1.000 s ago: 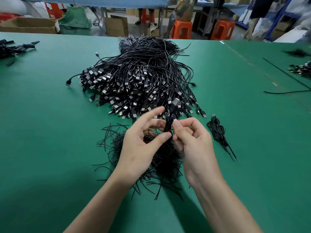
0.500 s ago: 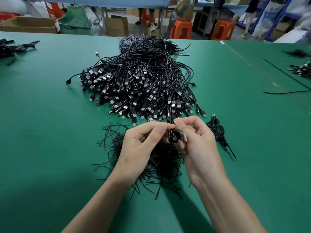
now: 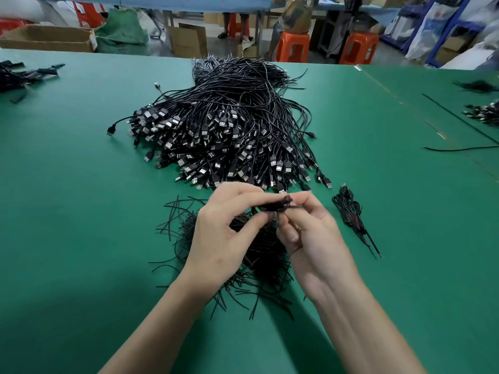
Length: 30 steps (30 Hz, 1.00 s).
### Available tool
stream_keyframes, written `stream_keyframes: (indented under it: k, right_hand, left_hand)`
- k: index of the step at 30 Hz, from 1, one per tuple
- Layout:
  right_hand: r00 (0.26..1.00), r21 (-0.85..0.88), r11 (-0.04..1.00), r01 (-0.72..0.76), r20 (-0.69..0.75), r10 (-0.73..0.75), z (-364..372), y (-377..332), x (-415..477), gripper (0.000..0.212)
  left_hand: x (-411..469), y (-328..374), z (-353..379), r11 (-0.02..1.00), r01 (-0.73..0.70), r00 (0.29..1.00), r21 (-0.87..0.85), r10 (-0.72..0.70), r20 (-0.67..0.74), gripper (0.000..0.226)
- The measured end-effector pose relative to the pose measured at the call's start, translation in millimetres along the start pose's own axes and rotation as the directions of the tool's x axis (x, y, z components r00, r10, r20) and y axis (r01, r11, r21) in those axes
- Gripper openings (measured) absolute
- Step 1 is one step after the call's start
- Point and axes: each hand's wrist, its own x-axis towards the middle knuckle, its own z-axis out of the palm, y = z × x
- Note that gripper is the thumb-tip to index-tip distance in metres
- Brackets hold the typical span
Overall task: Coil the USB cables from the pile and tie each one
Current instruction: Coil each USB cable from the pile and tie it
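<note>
A big pile of black USB cables (image 3: 229, 125) lies on the green table (image 3: 81, 211), plugs fanned toward me. In front of it, above a heap of black twist ties (image 3: 259, 255), my left hand (image 3: 224, 233) and my right hand (image 3: 310, 233) both pinch one small coiled black cable (image 3: 278, 205), held roughly level between my fingertips. Motion blurs the coil, so the tie on it cannot be made out. One tied cable bundle (image 3: 351, 211) lies just to the right of my right hand.
More black cable bundles lie at the table's far left (image 3: 21, 76) and far right (image 3: 483, 113). A loose black cable (image 3: 459, 148) crosses the right side. Beyond the far edge stand orange stools (image 3: 293, 47), cardboard boxes (image 3: 48, 39) and a person.
The coiled cable has turned from upright to roughly level between my fingertips. My left thumb and fingers have closed on its left end, and both hands have shifted slightly.
</note>
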Motion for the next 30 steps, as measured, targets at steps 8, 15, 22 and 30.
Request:
stream_keyframes:
  k: [8,15,22,30]
  right_hand:
    - [0.999,0.006,1.0,-0.024,0.021,0.024,4,-4,0,0.012]
    - [0.988,-0.246,0.957,0.154,0.019,-0.154,4,-8,0,0.018]
    - [0.99,-0.291,0.947,0.137,0.025,-0.136,-1,-7,3,0.018]
    - [0.978,0.032,0.978,-0.207,0.045,0.206,-5,-8,7,0.024]
  left_hand:
    - [-3,-3,-1,0.999,-0.032,0.999,-0.035,0.032,-0.011,0.027]
    - [0,5,-4,0.914,0.273,0.962,-0.301,-0.257,0.092,0.015]
    - [0,2,-1,0.945,0.244,0.97,-0.217,-0.24,0.044,0.039]
    - [4,-3,-8,0.986,-0.111,0.991,0.122,0.101,0.084,0.04]
